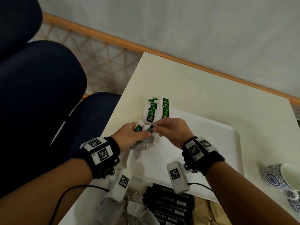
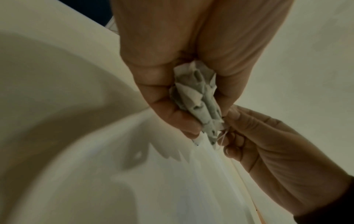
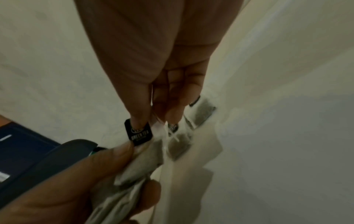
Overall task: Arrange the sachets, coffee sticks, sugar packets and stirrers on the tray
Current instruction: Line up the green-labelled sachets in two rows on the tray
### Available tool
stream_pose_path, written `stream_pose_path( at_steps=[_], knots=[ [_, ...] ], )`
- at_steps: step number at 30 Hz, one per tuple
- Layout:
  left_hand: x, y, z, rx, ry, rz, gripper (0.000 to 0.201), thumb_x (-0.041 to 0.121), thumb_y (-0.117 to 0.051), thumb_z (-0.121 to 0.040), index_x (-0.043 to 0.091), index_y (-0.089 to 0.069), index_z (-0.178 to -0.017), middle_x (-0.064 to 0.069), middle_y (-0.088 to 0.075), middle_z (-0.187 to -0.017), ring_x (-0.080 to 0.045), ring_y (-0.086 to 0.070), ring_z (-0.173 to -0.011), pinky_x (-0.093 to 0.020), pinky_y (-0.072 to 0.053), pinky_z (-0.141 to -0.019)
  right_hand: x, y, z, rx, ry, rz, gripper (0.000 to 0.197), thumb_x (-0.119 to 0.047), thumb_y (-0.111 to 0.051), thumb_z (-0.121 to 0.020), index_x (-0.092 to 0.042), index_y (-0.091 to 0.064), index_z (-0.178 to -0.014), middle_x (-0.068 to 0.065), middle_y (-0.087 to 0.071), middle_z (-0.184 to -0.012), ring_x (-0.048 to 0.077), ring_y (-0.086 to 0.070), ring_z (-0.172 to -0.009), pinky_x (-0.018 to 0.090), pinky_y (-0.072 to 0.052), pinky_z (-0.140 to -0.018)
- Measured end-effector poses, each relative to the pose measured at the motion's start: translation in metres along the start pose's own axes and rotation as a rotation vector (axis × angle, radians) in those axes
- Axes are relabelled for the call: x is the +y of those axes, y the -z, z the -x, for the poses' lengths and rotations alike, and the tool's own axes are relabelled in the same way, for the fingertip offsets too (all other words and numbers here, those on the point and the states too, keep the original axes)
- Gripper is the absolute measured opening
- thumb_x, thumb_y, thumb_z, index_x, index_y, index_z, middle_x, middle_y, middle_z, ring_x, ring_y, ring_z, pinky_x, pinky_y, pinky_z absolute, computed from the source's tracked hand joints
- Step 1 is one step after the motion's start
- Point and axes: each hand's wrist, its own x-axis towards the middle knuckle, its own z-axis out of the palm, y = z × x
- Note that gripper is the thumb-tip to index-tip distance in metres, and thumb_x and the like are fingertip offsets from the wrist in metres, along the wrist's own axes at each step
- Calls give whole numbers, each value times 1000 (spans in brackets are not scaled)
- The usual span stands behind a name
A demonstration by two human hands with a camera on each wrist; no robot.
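Over the white tray [image 1: 211,143], my left hand [image 1: 138,132] grips a bunch of green-tagged tea sachets [image 1: 140,128]. The left wrist view shows the crumpled sachets [image 2: 199,103] squeezed in that fist. My right hand [image 1: 162,127] pinches one sachet's tag [image 3: 138,133] and its white string [image 3: 168,134] at the edge of the bunch. Two neat rows of green tea sachets [image 1: 154,111] lie at the tray's far left corner. Black coffee sticks [image 1: 170,207] are stacked at the near edge.
Loose grey sachets [image 1: 134,208] lie in a heap on the white table [image 1: 194,88] beside the coffee sticks. Tan packets [image 1: 209,210] sit to their right. Blue-patterned cups [image 1: 282,177] stand at the right edge. A dark blue chair [image 1: 40,95] is on the left.
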Motion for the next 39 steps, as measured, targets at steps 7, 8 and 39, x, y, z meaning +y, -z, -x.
stream_pose_path(
  at_steps=[7,8,39],
  knots=[
    [2,3,-2,11,39,-16,14,6,-57,-91,14,-60,-102,-3,-69,-88,-17,-64,-71,-28,-52,-54,15,23,-11,47,-102,189,8,-22,-68,-85,-27,-73,-89,-5,-71,-76,16,-63,-72,29,-52,-75],
    [3,3,-1,2,34,-16,14,6,-56,-92,14,-58,-104,-3,-69,-91,-17,-64,-72,-30,-53,-56,16,25,-14,74,-103,211,9,-23,-67,-86,-26,-74,-91,-6,-69,-74,16,-63,-72,27,-52,-73],
    [-1,5,-5,74,-25,-169,26,-3,-67,-83,18,-63,-97,-7,-66,-86,-15,-63,-69,-28,-54,-58,-5,16,10,-30,49,283,10,-18,-66,-85,-26,-72,-84,-12,-69,-72,2,-61,-68,20,-49,-69]
  ],
)
